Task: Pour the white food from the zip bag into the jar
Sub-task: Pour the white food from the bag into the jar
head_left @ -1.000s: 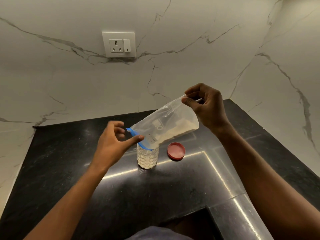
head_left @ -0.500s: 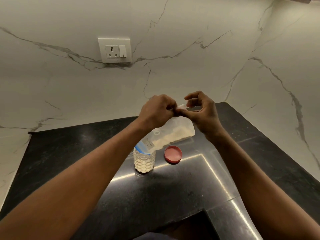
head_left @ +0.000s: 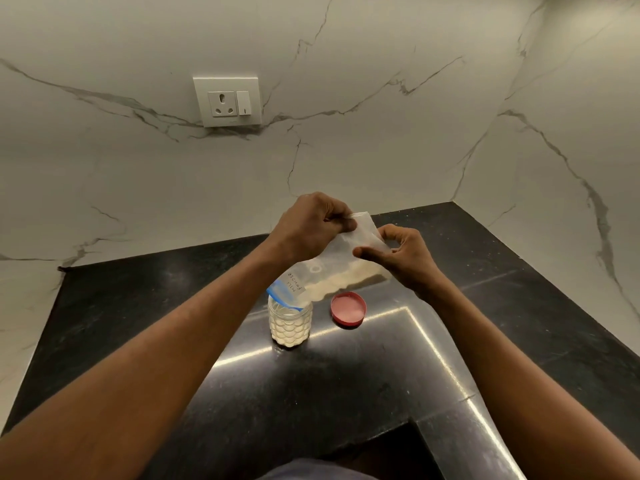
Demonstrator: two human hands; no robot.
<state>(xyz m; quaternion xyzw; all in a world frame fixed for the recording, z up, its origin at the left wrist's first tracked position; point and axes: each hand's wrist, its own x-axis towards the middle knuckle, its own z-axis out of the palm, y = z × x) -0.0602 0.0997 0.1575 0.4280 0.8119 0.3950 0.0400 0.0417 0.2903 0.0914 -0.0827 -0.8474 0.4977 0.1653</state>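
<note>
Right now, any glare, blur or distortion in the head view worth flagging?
Head view: bright glare streaks run along the black counter beside the jar; wide-angle bending curves the wall joints and forearms; dim, warm light; the zip bag label is barely legible.

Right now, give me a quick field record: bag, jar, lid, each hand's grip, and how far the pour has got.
bag: zip bag tilted, blue zip mouth down at the jar rim, closed end raised
contents: white food partly left along the bag's lower edge
jar: jar upright on black counter, open, largely filled
lid: red lid off, lying on the counter right of the jar
left hand: grip on the bag's raised end
right hand: grip on the bag's raised end
pour: not finished
</note>
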